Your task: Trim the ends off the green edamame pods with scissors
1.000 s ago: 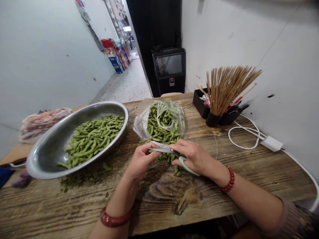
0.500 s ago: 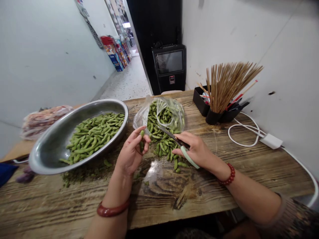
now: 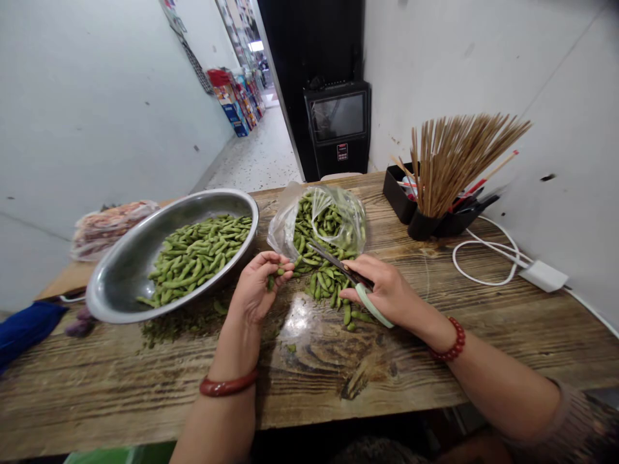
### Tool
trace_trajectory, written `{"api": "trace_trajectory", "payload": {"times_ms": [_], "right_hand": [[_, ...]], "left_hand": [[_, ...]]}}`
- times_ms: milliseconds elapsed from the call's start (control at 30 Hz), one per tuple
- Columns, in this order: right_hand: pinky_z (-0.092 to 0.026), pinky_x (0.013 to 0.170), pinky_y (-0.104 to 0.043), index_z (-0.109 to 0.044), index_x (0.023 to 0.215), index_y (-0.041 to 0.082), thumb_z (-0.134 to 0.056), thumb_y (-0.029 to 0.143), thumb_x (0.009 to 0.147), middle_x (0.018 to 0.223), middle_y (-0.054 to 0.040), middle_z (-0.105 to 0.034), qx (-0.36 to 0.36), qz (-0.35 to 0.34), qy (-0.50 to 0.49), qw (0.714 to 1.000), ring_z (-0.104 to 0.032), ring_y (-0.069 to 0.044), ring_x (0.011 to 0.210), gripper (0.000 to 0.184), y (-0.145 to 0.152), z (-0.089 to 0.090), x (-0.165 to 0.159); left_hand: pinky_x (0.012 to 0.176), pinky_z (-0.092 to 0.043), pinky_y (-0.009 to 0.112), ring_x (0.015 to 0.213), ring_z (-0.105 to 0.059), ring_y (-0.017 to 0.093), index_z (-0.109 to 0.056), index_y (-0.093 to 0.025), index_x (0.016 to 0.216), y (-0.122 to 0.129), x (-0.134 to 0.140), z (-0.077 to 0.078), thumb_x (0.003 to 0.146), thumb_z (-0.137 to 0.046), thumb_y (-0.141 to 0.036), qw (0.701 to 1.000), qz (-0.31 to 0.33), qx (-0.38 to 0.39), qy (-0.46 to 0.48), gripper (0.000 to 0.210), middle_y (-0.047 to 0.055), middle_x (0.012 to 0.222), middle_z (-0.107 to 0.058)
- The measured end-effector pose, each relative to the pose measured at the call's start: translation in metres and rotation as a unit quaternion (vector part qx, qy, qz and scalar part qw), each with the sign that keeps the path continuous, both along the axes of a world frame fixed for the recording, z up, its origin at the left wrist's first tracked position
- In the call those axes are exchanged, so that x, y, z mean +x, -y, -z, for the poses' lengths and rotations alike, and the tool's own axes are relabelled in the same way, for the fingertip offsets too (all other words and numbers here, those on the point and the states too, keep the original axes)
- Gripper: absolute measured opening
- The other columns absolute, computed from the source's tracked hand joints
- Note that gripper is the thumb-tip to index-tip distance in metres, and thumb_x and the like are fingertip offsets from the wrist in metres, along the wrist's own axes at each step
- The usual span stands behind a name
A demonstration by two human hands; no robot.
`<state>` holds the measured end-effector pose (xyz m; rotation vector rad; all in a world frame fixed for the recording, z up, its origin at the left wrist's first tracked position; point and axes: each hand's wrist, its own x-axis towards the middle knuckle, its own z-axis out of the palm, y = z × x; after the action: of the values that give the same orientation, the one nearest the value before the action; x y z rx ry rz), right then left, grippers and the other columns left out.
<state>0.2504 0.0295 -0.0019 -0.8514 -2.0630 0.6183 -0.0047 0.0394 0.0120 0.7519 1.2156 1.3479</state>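
Note:
My left hand is closed on an edamame pod, held between thumb and fingers just right of the metal basin. In my right hand is a pair of scissors with pale green handles, its blades pointing up and left over the loose pods. A clear plastic bag lies on its side, with edamame pods spilling from its mouth onto the wood. The tilted metal basin on the left holds a heap of edamame.
Trimmings lie below the basin on the wooden table. Behind it rests a bag of reddish food. At the right stand a black holder of bamboo skewers and a white power adapter. A blue cloth lies far left.
The whole view has shifted slightly, so things appear further right. My left fingers have turned around the pod, now pointing more to the right. The right hand keeps hold of the scissors.

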Motion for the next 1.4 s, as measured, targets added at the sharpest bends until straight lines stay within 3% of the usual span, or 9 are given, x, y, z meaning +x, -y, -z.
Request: {"api": "trace_trajectory", "payload": {"times_ms": [100, 200, 400, 567, 667, 800, 900, 1067, 1400], "right_hand": [[-0.048, 0.072, -0.03, -0.06, 0.116, 0.017, -0.069, 0.031, 0.081, 0.093, -0.0065, -0.062, -0.003, 0.001, 0.0, 1.0, -0.06, -0.018, 0.081, 0.038, 0.001, -0.001, 0.0], [-0.048, 0.072, -0.03, -0.06, 0.116, 0.017, -0.069, 0.031, 0.081, 0.093, -0.0067, -0.062, -0.004, -0.001, 0.003, 1.0, -0.061, -0.018, 0.081, 0.039, 0.001, -0.001, 0.0], [-0.049, 0.074, -0.031, -0.06, 0.116, 0.017, -0.07, 0.031, 0.081, 0.094, -0.007, -0.063, -0.012, -0.005, 0.013, 1.0, -0.061, -0.019, 0.082, 0.039, 0.004, -0.003, -0.002], [-0.05, 0.075, -0.031, -0.06, 0.116, 0.017, -0.069, 0.03, 0.081, 0.097, -0.0079, -0.063, -0.019, -0.012, 0.018, 1.0, -0.061, -0.018, 0.082, 0.038, 0.004, -0.003, -0.002], [-0.049, 0.073, -0.03, -0.06, 0.116, 0.017, -0.069, 0.031, 0.081, 0.096, -0.0074, -0.063, -0.015, -0.01, 0.018, 1.0, -0.061, -0.018, 0.08, 0.038, 0.003, -0.002, -0.002], [-0.049, 0.073, -0.03, -0.062, 0.113, 0.018, -0.07, 0.031, 0.081, 0.094, -0.0066, -0.063, -0.019, -0.005, 0.02, 1.0, -0.061, -0.018, 0.081, 0.036, 0.002, -0.001, -0.002], [-0.049, 0.073, -0.03, -0.062, 0.114, 0.018, -0.07, 0.03, 0.081, 0.095, -0.0067, -0.063, -0.021, -0.003, 0.019, 1.0, -0.062, -0.019, 0.083, 0.036, 0.002, -0.001, -0.002], [-0.049, 0.071, -0.03, -0.058, 0.121, 0.019, -0.071, 0.032, 0.08, 0.098, -0.0071, -0.062, -0.025, 0.008, 0.047, 0.999, -0.06, -0.018, 0.081, 0.044, 0.001, 0.0, -0.001], [-0.05, 0.079, -0.033, -0.053, 0.127, 0.02, -0.075, 0.028, 0.076, 0.103, -0.0084, -0.059, -0.014, -0.017, 0.099, 0.995, -0.059, -0.021, 0.09, 0.056, 0.001, -0.002, -0.002]], "left_hand": [[0.047, -0.043, 0.017, 0.055, -0.056, 0.009, -0.054, -0.016, 0.076, -0.002, -0.001, 0.003, 0.06, -0.059, -0.008, 1.0, 0.006, 0.014, -0.025, 0.019, -0.004, 0.066, -0.056], [0.038, -0.025, 0.018, 0.041, -0.039, 0.006, -0.057, -0.018, 0.081, -0.005, -0.002, 0.01, 0.07, -0.056, -0.017, 0.984, -0.004, 0.045, -0.173, 0.011, -0.006, 0.06, -0.05], [0.066, -0.04, 0.027, 0.062, -0.051, 0.015, -0.07, -0.017, 0.088, -0.014, -0.006, 0.036, 0.074, -0.063, -0.027, 0.826, 0.014, 0.157, -0.541, 0.019, 0.0, 0.067, -0.057], [0.059, -0.035, 0.026, 0.059, -0.046, 0.014, -0.068, -0.019, 0.079, -0.016, -0.008, 0.042, 0.072, -0.065, -0.024, 0.774, 0.05, 0.148, -0.613, 0.01, -0.002, 0.063, -0.049], [0.06, -0.036, 0.025, 0.061, -0.047, 0.014, -0.066, -0.017, 0.073, -0.013, -0.004, 0.034, 0.072, -0.065, -0.025, 0.818, 0.036, 0.148, -0.555, 0.008, -0.001, 0.063, -0.053], [0.048, -0.029, 0.022, 0.046, -0.039, 0.01, -0.065, -0.015, 0.082, -0.004, 0.007, 0.018, 0.077, -0.063, -0.036, 0.934, 0.048, 0.074, -0.347, 0.022, -0.005, 0.05, -0.047], [0.044, -0.024, 0.019, 0.042, -0.033, 0.007, -0.063, -0.014, 0.083, 0.004, 0.015, 0.01, 0.076, -0.067, -0.037, 0.971, 0.084, 0.053, -0.22, 0.024, -0.007, 0.045, -0.042], [0.043, -0.025, 0.017, 0.043, -0.033, 0.005, -0.066, -0.015, 0.087, 0.012, 0.023, 0.006, 0.073, -0.071, -0.032, 0.982, 0.117, 0.061, -0.131, 0.022, -0.006, 0.05, -0.045], [0.042, -0.031, 0.018, 0.044, -0.038, 0.005, -0.068, -0.015, 0.085, 0.021, 0.041, -0.003, 0.073, -0.068, -0.026, 0.969, 0.166, 0.071, -0.169, 0.016, 0.0, 0.068, -0.06]]}}
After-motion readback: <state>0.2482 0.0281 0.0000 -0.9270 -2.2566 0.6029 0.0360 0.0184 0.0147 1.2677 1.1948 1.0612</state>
